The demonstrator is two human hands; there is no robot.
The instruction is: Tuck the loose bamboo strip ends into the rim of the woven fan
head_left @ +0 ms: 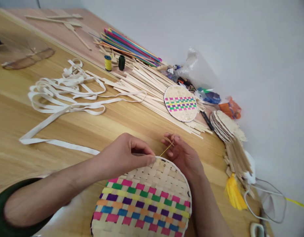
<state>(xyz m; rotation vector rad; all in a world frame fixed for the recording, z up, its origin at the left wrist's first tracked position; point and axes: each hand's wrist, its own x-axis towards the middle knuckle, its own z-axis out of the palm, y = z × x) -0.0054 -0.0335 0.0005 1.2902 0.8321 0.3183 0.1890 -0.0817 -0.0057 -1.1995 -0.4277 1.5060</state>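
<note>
A round woven bamboo fan panel [147, 200], with bands of pink, green, yellow, purple, orange and blue strips, is tilted up at the front of the table. White binding tape [68, 145] runs along the table to its rim and edges its upper right side. My left hand [132, 153] is closed, thumb and fingers pinching the taped rim at the top. A yellow thread [166, 149] stretches from beside that pinch to my right hand [183, 154], whose fingertips are closed on it behind the panel's upper right edge. Whether a needle is there I cannot make out.
Loose white tape [68, 89] lies heaped at the left. Pale bamboo strips [142, 89], a yellow spool [107, 63] and a second woven panel [180, 103] lie farther back. Stacked panels [227, 125], a yellow tassel [235, 192] and a white cable [265, 217] are at the right.
</note>
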